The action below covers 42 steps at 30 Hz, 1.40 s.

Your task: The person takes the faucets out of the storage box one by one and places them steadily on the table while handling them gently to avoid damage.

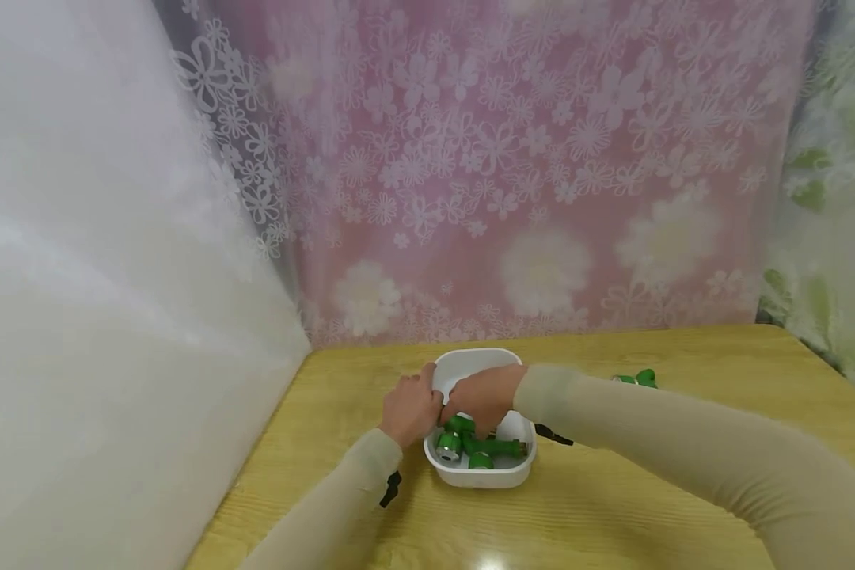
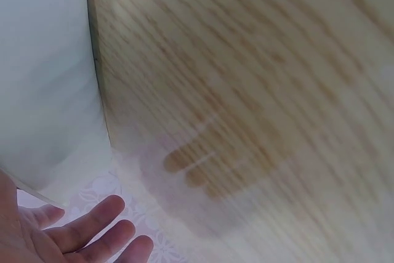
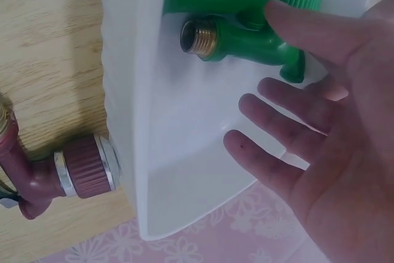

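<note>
A white plastic basin [image 1: 480,480] holds several green taps [image 1: 495,447]. My left hand [image 1: 409,408] grips the basin's left rim; in the left wrist view that hand's [image 2: 80,238] longer fingers extend loosely outside the basin. My right hand [image 1: 484,396] reaches down into the basin above the taps. The right wrist view shows this right hand [image 3: 326,133] with fingers spread and nothing held, its thumb close to a green tap [image 3: 246,44] with a brass threaded end. Whether the thumb touches the tap, I cannot tell.
A maroon tap [image 3: 86,167] lies on the wooden table [image 1: 313,491] against the basin's outer side. Another green tap [image 1: 637,378] lies farther right, partly behind my right sleeve [image 1: 648,427]. A flowered pink curtain [image 1: 513,174] hangs behind, and a white sheet [image 1: 128,277] at left.
</note>
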Each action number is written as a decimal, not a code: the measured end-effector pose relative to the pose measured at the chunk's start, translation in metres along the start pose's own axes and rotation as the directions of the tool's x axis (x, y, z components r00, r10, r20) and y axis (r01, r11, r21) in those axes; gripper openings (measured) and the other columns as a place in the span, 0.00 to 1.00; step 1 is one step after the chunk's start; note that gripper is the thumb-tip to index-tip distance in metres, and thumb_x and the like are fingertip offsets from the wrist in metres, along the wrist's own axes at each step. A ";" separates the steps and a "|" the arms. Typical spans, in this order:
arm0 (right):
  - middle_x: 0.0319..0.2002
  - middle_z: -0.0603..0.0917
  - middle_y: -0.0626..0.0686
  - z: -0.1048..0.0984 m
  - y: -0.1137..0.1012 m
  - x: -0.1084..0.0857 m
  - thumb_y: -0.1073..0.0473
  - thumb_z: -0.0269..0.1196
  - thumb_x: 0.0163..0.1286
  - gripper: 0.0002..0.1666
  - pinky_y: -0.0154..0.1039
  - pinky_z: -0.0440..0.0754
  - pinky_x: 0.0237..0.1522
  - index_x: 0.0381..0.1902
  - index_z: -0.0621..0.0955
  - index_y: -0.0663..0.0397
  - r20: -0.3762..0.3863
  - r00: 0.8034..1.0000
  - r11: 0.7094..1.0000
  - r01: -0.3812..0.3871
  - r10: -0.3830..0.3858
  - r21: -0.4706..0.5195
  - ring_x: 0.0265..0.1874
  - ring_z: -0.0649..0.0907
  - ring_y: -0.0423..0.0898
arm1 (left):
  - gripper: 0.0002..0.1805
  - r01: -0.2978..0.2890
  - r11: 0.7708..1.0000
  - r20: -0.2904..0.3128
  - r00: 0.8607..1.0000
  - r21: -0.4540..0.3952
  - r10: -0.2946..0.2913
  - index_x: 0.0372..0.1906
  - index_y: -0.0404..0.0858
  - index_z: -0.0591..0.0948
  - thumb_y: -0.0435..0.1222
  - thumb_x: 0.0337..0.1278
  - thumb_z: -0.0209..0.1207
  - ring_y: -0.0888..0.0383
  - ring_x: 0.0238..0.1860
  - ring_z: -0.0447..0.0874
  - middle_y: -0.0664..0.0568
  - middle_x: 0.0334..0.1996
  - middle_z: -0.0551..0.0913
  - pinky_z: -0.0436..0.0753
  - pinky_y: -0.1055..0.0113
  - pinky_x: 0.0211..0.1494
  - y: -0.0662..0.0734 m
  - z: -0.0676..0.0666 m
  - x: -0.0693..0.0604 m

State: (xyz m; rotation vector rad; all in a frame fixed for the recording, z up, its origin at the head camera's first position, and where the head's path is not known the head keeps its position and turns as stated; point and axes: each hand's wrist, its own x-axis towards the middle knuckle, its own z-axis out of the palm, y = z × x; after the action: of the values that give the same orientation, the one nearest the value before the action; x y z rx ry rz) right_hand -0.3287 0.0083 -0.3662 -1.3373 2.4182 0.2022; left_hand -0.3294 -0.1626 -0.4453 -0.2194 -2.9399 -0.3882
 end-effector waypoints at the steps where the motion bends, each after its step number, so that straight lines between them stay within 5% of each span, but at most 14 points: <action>1: 0.59 0.82 0.36 0.002 0.000 0.001 0.57 0.73 0.62 0.35 0.33 0.81 0.49 0.66 0.78 0.29 0.001 1.000 1.000 0.006 -0.006 0.009 0.46 0.80 0.30 | 0.28 0.001 1.000 -0.001 1.000 -0.001 -0.001 0.73 0.46 0.67 0.43 0.69 0.46 0.44 0.54 0.82 0.42 0.52 0.84 0.83 0.43 0.45 0.000 0.001 -0.001; 10: 0.51 0.84 0.31 0.013 0.003 0.009 0.63 0.73 0.61 0.36 0.30 0.79 0.46 0.63 0.80 0.24 -0.036 0.999 1.000 0.024 -0.024 0.005 0.39 0.78 0.29 | 0.28 0.003 1.000 -0.024 1.000 -0.006 -0.003 0.72 0.47 0.67 0.43 0.69 0.49 0.45 0.53 0.82 0.43 0.51 0.85 0.83 0.43 0.45 0.001 0.003 0.000; 27: 0.46 0.85 0.35 0.009 0.002 0.014 0.65 0.74 0.58 0.28 0.29 0.79 0.44 0.54 0.85 0.33 -0.071 0.997 0.999 0.037 -0.034 0.039 0.37 0.78 0.30 | 0.28 -0.004 1.000 -0.028 1.000 0.012 0.004 0.72 0.46 0.68 0.43 0.69 0.49 0.45 0.53 0.82 0.42 0.50 0.85 0.83 0.43 0.44 0.002 -0.001 0.001; 42: 0.43 0.85 0.37 0.010 0.008 -0.003 0.66 0.71 0.63 0.21 0.29 0.79 0.42 0.49 0.84 0.35 -0.156 0.983 0.995 0.099 -0.099 -0.006 0.35 0.79 0.31 | 0.27 -0.018 1.000 -0.038 0.999 0.024 0.019 0.72 0.44 0.67 0.41 0.70 0.47 0.44 0.51 0.83 0.40 0.49 0.85 0.83 0.44 0.41 0.003 0.001 0.000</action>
State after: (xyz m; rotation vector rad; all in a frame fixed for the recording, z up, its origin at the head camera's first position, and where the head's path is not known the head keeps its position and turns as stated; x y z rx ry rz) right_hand -0.3316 0.0178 -0.3750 -1.5205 2.4685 0.0712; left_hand -0.3286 -0.1592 -0.4457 -0.2337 -2.9009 -0.3509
